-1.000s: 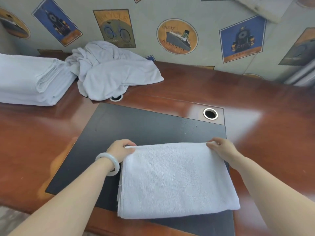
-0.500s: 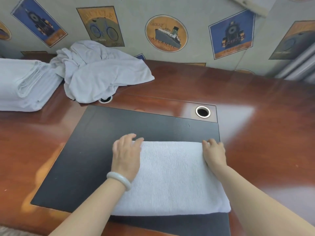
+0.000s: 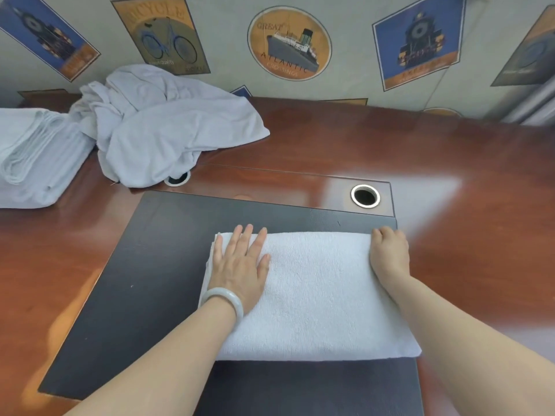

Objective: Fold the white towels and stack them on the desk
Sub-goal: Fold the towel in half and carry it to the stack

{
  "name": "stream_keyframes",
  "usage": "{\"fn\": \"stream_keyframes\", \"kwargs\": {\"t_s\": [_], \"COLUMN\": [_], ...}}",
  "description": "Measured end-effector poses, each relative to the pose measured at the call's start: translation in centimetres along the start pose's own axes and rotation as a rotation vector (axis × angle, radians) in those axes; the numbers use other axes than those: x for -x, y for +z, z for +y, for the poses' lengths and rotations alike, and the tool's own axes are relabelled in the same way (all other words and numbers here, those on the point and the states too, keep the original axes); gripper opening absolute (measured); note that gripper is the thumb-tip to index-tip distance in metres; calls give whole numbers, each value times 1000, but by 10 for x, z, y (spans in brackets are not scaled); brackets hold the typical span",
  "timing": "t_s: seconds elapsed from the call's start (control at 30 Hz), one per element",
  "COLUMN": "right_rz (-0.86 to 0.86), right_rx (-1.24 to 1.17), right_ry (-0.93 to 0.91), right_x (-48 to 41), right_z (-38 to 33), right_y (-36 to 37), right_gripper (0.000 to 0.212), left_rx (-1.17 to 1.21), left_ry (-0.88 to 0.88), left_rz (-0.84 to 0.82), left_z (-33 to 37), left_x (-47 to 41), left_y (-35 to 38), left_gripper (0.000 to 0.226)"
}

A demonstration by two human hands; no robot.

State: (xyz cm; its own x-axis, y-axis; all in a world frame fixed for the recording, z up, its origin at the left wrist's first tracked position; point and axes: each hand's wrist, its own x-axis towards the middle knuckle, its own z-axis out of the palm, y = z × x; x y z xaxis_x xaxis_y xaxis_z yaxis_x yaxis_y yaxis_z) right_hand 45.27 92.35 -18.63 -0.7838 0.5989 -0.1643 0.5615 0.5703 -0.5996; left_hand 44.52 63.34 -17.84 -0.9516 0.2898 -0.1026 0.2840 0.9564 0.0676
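Left hand [image 3: 240, 265] — flat, palm down, fingers straight and slightly spread, pale bangle [image 3: 223, 298] on the wrist, forearm bare. Right hand [image 3: 389, 250] — palm down, fingers curled under at the tips, forearm bare, reaching in from the lower right.

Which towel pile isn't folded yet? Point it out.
The crumpled towel heap by the wall; the left stack and the towel under both hands lie flat.
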Motion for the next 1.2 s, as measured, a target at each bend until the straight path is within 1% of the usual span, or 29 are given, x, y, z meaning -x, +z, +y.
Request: {"fn": "stream_keyframes", "kwargs": {"t_s": [0.07, 0.17, 0.2, 0.23, 0.27, 0.3, 0.33, 0.37, 0.4, 0.43, 0.47, 0.5, 0.53, 0.57, 0.6, 0.63, 0.67, 0.73, 0.77, 0.8, 0.83, 0.9, 0.93, 0.97, 1.03, 1.1, 1.17, 1.2], "right_rz": [-14, -81, -97, -83, -27, 38, 69, 23, -77, -204, -298, -362, -437, -520, -567, -540, -439, -198, -169, -217, -302, -450, -458, -425, -297, -197, -159, -142], "right_rx": [55, 135, 192, 247, 282, 280, 272, 300, 350, 396, 410, 364, 252, 35, -242, -468, -582, -518, -472, -466, -463, -431, -438, -459, -481, -509, -464, -388], "right_ry": [25, 64, 41, -23, -136, -284, -425, -519, -568, -573, -544, -489, -414, -297, -148, -22, 54, 124, 178, 227, 252, 231, 202, 173, 125, 118, 128, 142], "right_x": [-4, -10, -10, -7, -2, 7, 18, 27, 34, 37, 36, 32, 26, 23, 22, 22, 25, 45, 60, 80, 101, 139, 152, 160, 169, 170, 168, 165], "right_z": [0, -8, -13, -16, -18, -18, -17, -13, -7, 1, 9, 13, 11, 5, 1, 2, 5, 24, 38, 52, 65, 82, 88, 90, 84, 71, 59, 55], "right_y": [2, -8, -13, -18, -23, -25, -27, -27, -24, -20, -17, -15, -19, -27, -36, -47, -60, -83, -90, -95, -97, -96, -91, -87, -77, -71, -64, -61], "right_gripper": [32, 30, 30, 30, 32, 35, 38, 46, 59, 73, 78, 73, 63, 54, 52, 51, 49, 38, 28, 19, 14, 17, 19, 21, 22, 21, 29, 34], "left_rx": [-19, -35, -35, -45, -53, -37, -1, 30, 34, 30, 25, 18, 17, 6, -14, -29, -32, -22, -27, -34, -39, -31, -26, -26, -32, -40, -34, -31], "left_ry": [11, -10, -15, -3, 47, 140, 260, 383, 485, 547, 558, 530, 490, 463, 457, 458, 457, 450, 449, 449, 448, 447, 447, 446, 442, 438, 441, 444], "left_rz": [-24, -115, -130, -124, -84, -20, 34, 46, 33, 7, -41, -77, -88, -77, -65, -63, -65, -66, -69, -72, -74, -64, -60, -60, -61, -58, -48, -46], "left_z": [1, 3, 7, 14, 25, 39, 57, 76, 95, 111, 122, 129, 130, 130, 130, 129, 129, 130, 130, 130, 130, 130, 131, 131, 132, 133, 133, 132], "left_x": [1, -2, -3, -4, -4, -3, -2, -2, -2, -3, -5, -6, -6, -6, -5, -5, -4, -5, -5, -5, -4, -3, -3, -3, -2, -2, -2, -2], "left_y": [1, -10, -18, -25, -31, -37, -41, -40, -34, -26, -18, -10, -3, 2, 5, 7, 8, 5, 5, 5, 6, 6, 6, 5, 4, 4, 4, 4], "left_gripper": [63, 66, 64, 61, 60, 60, 60, 60, 62, 64, 66, 68, 69, 68, 68, 67, 66, 65, 65, 64, 64, 64, 65, 65, 66, 66, 65, 64]}}
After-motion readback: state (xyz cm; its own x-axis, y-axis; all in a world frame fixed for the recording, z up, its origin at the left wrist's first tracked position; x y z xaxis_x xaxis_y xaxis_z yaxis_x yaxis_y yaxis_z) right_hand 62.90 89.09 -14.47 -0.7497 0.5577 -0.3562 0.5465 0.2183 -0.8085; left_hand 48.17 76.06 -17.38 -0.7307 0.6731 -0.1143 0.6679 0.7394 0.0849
